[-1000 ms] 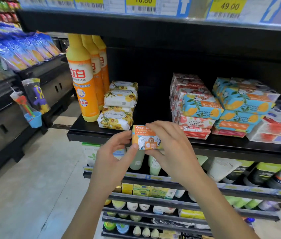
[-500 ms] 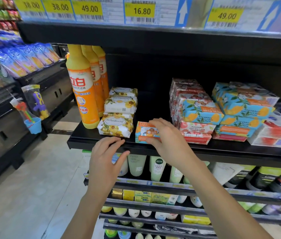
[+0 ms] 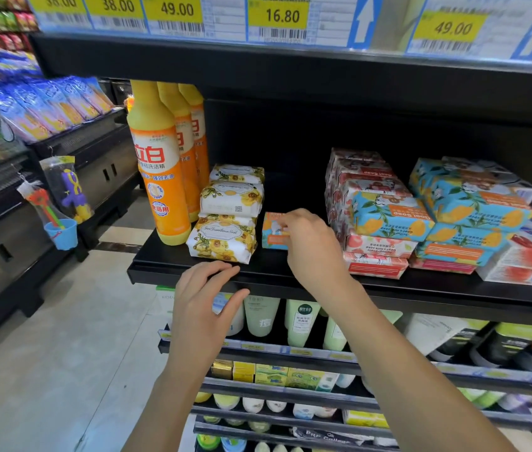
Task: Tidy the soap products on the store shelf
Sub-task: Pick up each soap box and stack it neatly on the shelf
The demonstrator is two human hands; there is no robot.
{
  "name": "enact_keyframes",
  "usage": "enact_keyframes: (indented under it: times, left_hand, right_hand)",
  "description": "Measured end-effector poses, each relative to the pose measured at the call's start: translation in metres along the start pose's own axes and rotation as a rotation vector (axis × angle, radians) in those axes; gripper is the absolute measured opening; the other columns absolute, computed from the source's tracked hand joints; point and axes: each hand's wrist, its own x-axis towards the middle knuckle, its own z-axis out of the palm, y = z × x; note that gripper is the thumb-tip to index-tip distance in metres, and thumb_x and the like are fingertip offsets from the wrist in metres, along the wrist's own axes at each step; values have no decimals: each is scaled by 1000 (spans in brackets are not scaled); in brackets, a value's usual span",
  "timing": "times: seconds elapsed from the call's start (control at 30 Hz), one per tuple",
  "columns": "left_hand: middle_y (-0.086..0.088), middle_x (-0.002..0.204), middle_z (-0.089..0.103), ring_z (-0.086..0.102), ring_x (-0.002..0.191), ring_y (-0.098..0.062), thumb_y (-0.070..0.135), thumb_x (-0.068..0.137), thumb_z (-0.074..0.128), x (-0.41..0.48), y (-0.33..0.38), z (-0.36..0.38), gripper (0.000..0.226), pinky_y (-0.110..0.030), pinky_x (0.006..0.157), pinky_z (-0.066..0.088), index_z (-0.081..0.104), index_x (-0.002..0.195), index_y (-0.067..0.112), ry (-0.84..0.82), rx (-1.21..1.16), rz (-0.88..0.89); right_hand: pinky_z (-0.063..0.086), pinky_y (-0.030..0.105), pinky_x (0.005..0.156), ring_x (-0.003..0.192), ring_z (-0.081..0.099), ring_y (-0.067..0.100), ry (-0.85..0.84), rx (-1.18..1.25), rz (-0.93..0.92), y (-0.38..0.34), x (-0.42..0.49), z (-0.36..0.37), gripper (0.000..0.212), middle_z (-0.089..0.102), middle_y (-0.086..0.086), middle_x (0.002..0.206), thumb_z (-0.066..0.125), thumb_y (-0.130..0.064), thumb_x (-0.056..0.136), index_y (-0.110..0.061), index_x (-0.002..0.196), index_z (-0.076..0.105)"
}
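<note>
A small orange and blue soap box (image 3: 272, 231) stands on the black shelf (image 3: 290, 272), between the stack of white sunflower-wrapped soaps (image 3: 225, 238) and the red and blue goat soap boxes (image 3: 385, 220). My right hand (image 3: 315, 246) pinches the small box at its right top edge with curled fingers. Lower down, in front of the shelf's front edge, my left hand (image 3: 206, 308) hovers with relaxed fingers and holds nothing.
Tall orange detergent bottles (image 3: 160, 171) stand left of the sunflower soaps. More blue soap boxes (image 3: 466, 203) and white-red boxes (image 3: 525, 259) fill the shelf's right end. Tubes and small packs line the lower shelves (image 3: 290, 353). Price labels (image 3: 277, 16) hang above.
The small box went from both hands in front of the shelf onto the shelf. My left hand let go and dropped below the edge; my right hand pushed the box further in.
</note>
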Motion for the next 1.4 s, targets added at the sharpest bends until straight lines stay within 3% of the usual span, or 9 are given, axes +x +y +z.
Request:
enact_keyframes:
  times: [0.27,0.47,0.7,0.9,0.97,1.07,1.23,1.3,1.4]
  left_hand:
    - [0,118,66,44,118,-2,24,86,79,0,2,-1,33,-13,108,31,74,116,10,0,-8,-4]
    - [3,118,64,43,118,-1,22,86,81,0,2,-2,34,-11,108,29,74,117,11,-17,-9,-17]
    - [4,119,64,44,118,-4,23,87,78,-2,2,-2,34,-16,107,32,73,118,11,-4,-1,-14]
    - [-2,117,66,48,116,-10,11,77,85,-4,7,-1,42,-29,102,38,74,117,9,-4,32,-42]
    - [-4,115,67,51,114,-14,9,75,88,-2,9,-1,44,-34,100,41,75,116,9,-19,61,-62]
    - [-5,114,68,53,113,-21,9,74,88,-2,13,0,44,-40,99,43,75,116,8,-42,92,-80]
    - [-5,115,66,55,112,-25,12,82,85,-1,22,1,34,-39,99,42,75,115,10,-25,126,-59]
    - [-3,116,65,55,112,-22,15,85,82,2,36,5,31,-35,100,40,75,115,11,-20,97,-18]
    - [7,120,61,50,116,-8,16,83,82,17,69,14,37,-15,106,32,74,119,16,-80,-52,20]
  right_hand:
    - [49,48,86,115,58,45,-25,-67,138,-10,53,-1,33,55,21,129,56,14,89,0,119,59]
    - [54,46,91,116,60,38,14,16,77,-10,42,-5,48,53,16,136,60,15,87,-4,132,58]
    - [41,21,102,116,59,18,393,181,-184,10,-31,-58,29,63,4,123,69,-5,94,-9,123,70]
    - [35,30,107,123,49,29,672,-11,35,89,-58,-115,44,55,15,127,78,-24,88,-4,125,68]
    - [38,39,109,126,46,29,641,0,170,114,-63,-129,57,52,16,132,82,-33,84,-4,129,65]
    - [35,39,113,137,40,26,472,75,339,135,-70,-142,80,45,11,146,81,-49,79,-9,142,55]
    - [38,42,113,141,42,28,358,126,377,148,-75,-144,93,42,9,155,82,-49,78,-9,153,42]
    - [39,44,113,141,44,27,360,162,380,151,-75,-144,95,45,8,154,83,-46,78,-10,154,40]
    - [44,46,111,137,49,27,394,224,407,153,-73,-144,99,49,8,151,88,-44,72,-11,154,41]
